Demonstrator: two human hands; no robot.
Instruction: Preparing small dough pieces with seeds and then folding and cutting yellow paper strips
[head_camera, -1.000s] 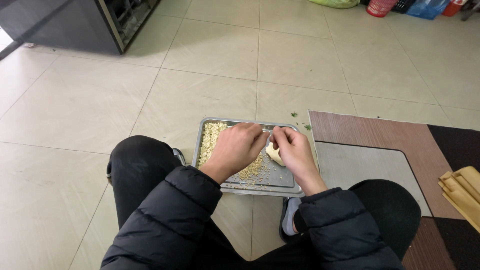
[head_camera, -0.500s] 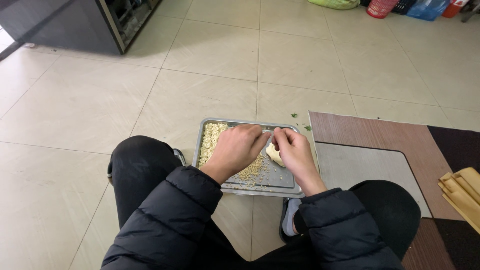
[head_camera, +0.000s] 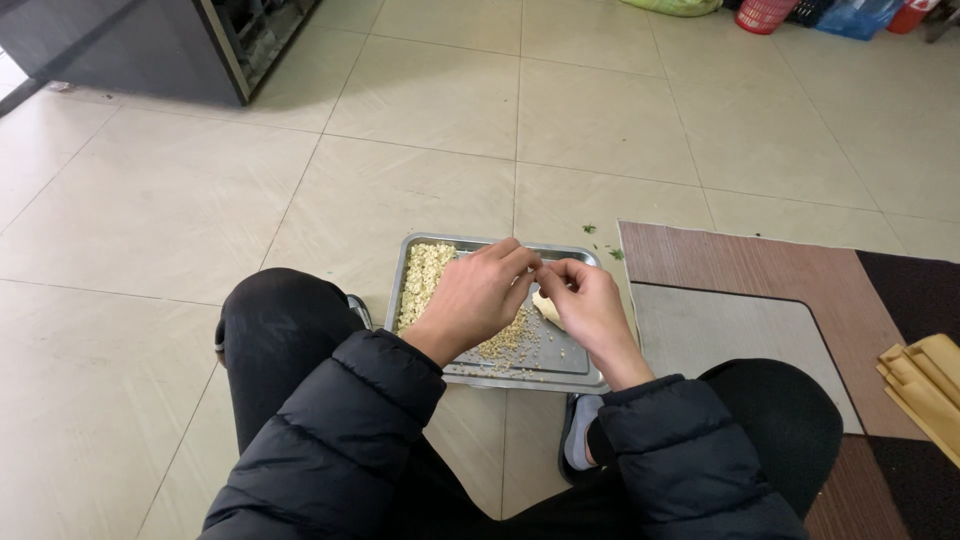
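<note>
Crouching over a metal tray (head_camera: 580, 372) on the tiled floor (head_camera: 420, 120), lower middle of the frame. The left hand (head_camera: 475, 300) and right hand (head_camera: 588, 305) meet fingertip to fingertip above it, both pinched shut on something too tiny to make out. A pale cob-like piece (head_camera: 546, 308) shows just under the right hand. Loose yellow kernels (head_camera: 425, 280) pile along the tray's left side. A brown mat (head_camera: 760, 275) lies just right of the tray.

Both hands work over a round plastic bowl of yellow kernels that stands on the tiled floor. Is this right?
Not quite. In the head view, the left hand and right hand work over a rectangular metal tray, not a round plastic bowl. It does hold yellow kernels and stands on the tiled floor.
</note>
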